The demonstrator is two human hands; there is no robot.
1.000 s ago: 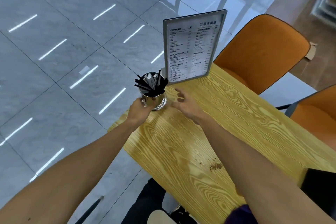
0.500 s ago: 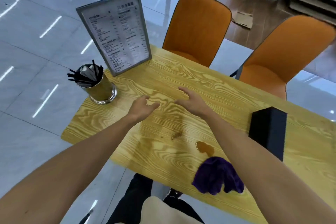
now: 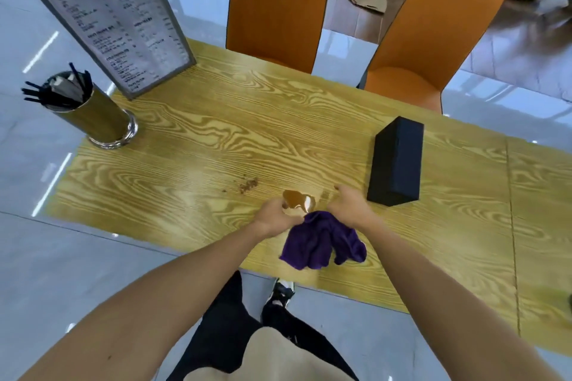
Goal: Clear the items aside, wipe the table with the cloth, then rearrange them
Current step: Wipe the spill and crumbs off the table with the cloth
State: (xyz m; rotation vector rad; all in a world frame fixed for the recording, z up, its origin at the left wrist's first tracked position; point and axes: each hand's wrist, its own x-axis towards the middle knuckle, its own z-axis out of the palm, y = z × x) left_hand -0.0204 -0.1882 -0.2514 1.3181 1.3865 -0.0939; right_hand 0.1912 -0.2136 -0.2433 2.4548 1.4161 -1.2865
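Bright daylight, floor (image 3: 37, 257) glare, slight edge blur

Wooden table (image 3: 192, 170); cloth (image 3: 322, 240), box (image 3: 397, 161), menu (image 3: 108, 15), cup (image 3: 99, 117) (straws inside)

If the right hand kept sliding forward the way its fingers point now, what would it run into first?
Probably the brown liquid spill, just ahead and left of the right hand, whose fingers point up-left over the purple cloth. The black box sits off to its right, likely outside that line; depth is uncertain.
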